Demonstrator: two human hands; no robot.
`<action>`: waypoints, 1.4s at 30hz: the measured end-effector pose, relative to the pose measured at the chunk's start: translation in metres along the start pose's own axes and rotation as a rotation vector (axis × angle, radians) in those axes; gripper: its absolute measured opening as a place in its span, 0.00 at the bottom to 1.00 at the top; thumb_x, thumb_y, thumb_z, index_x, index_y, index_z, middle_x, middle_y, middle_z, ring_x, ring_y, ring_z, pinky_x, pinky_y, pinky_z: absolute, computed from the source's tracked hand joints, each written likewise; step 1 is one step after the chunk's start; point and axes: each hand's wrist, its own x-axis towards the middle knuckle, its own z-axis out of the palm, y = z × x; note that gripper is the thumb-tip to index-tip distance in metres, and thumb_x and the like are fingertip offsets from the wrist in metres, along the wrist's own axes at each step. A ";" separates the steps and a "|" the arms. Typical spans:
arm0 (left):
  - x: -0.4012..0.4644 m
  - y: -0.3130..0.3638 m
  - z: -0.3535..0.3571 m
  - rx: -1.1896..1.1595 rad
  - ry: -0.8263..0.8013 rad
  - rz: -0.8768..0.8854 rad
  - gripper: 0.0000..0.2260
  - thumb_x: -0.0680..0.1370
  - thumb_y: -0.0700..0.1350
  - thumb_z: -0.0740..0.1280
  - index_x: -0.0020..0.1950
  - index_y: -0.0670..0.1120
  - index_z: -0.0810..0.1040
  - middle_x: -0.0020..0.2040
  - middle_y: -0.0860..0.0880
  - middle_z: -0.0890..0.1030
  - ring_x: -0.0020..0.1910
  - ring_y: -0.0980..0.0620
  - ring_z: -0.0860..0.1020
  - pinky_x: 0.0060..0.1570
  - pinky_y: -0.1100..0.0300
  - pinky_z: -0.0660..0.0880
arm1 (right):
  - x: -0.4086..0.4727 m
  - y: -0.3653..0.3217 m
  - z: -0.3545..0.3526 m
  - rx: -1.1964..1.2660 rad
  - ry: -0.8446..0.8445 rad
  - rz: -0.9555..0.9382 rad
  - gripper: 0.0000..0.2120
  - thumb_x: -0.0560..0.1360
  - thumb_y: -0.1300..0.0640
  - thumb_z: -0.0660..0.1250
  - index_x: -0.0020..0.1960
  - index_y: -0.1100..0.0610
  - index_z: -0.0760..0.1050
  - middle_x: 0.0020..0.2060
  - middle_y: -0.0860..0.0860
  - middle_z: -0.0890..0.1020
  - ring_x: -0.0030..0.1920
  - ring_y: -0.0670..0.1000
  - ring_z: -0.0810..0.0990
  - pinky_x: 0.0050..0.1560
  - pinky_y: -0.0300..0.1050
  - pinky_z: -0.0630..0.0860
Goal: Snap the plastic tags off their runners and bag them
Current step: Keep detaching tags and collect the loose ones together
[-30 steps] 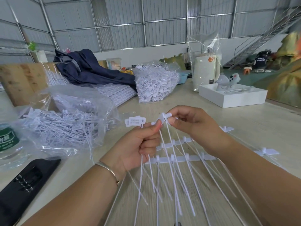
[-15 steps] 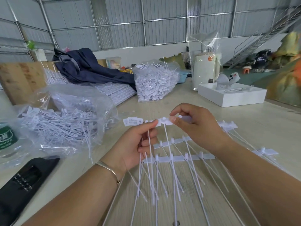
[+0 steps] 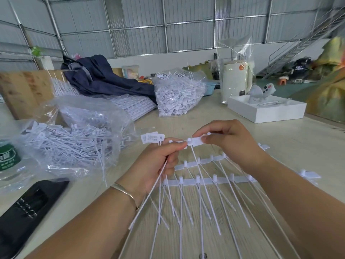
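Table: pale wood-grain tabletop point(image 3: 280, 139) fills the view, both forearms reaching in over it.
Bag: big crumpled clear plastic bag point(image 3: 78, 116) lies open at the left, stuffed with loose white tags, well apart from the hands.
Far heap: second clear bag of white tags point(image 3: 177, 96) stands behind, beside a dark blue jacket point(image 3: 104, 79).
Box: flat white box point(image 3: 267, 109) sits far right, clear of the work.
Runners: two white plastic runner strips with long thin tails point(image 3: 205, 181) lie flat just under the hands, tails fanning toward the camera.
Left hand: left hand point(image 3: 158, 161), fingers curled, clamps a bundle of snapped-off tags, their flat printed heads point(image 3: 152, 137) poking up above the thumb.
Right hand: right hand point(image 3: 229, 141) pinches the small white tag point(image 3: 195, 141) between thumb and fingertips, held above the runners.
Contact: left thumb tip meets that same tag's end, hands nearly touching.
Obstruction: right wrist covers part of the upper runner.
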 end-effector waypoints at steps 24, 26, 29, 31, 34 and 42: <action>-0.002 -0.002 -0.001 -0.039 -0.030 -0.262 0.20 0.73 0.64 0.61 0.34 0.49 0.65 0.28 0.52 0.63 0.20 0.58 0.58 0.17 0.67 0.57 | -0.001 0.006 0.001 -0.228 0.012 -0.091 0.07 0.72 0.70 0.61 0.44 0.61 0.74 0.34 0.53 0.74 0.33 0.46 0.69 0.34 0.39 0.65; -0.002 -0.003 0.001 -0.028 -0.028 -0.244 0.21 0.74 0.65 0.60 0.39 0.47 0.69 0.28 0.52 0.63 0.21 0.58 0.57 0.17 0.67 0.56 | -0.002 0.007 0.004 -0.308 -0.020 -0.142 0.07 0.72 0.70 0.62 0.45 0.60 0.74 0.37 0.53 0.76 0.36 0.48 0.70 0.37 0.38 0.66; -0.002 -0.002 0.002 0.016 0.000 -0.195 0.22 0.74 0.65 0.62 0.48 0.45 0.75 0.29 0.53 0.59 0.21 0.58 0.56 0.18 0.67 0.54 | -0.002 0.008 0.005 -0.335 -0.023 -0.174 0.08 0.72 0.69 0.64 0.45 0.57 0.74 0.38 0.53 0.77 0.37 0.47 0.71 0.36 0.34 0.66; -0.003 -0.001 0.002 0.045 -0.022 -0.167 0.17 0.71 0.60 0.69 0.46 0.47 0.81 0.30 0.53 0.58 0.23 0.58 0.55 0.18 0.67 0.53 | -0.002 0.009 0.004 -0.352 -0.029 -0.188 0.09 0.73 0.69 0.65 0.46 0.56 0.75 0.39 0.52 0.78 0.39 0.46 0.72 0.36 0.33 0.67; -0.002 -0.001 -0.002 0.042 -0.031 -0.116 0.09 0.68 0.50 0.75 0.31 0.50 0.77 0.30 0.53 0.58 0.22 0.58 0.55 0.17 0.68 0.53 | -0.002 0.010 0.005 -0.438 -0.070 -0.224 0.09 0.72 0.67 0.66 0.47 0.54 0.76 0.42 0.52 0.79 0.45 0.47 0.75 0.43 0.37 0.69; 0.003 -0.001 -0.008 -0.122 0.028 -0.138 0.12 0.66 0.42 0.74 0.32 0.50 0.71 0.26 0.54 0.59 0.20 0.59 0.55 0.15 0.68 0.51 | 0.003 0.015 -0.011 -0.747 0.109 -0.273 0.09 0.75 0.45 0.67 0.43 0.51 0.75 0.31 0.45 0.75 0.33 0.41 0.72 0.52 0.47 0.65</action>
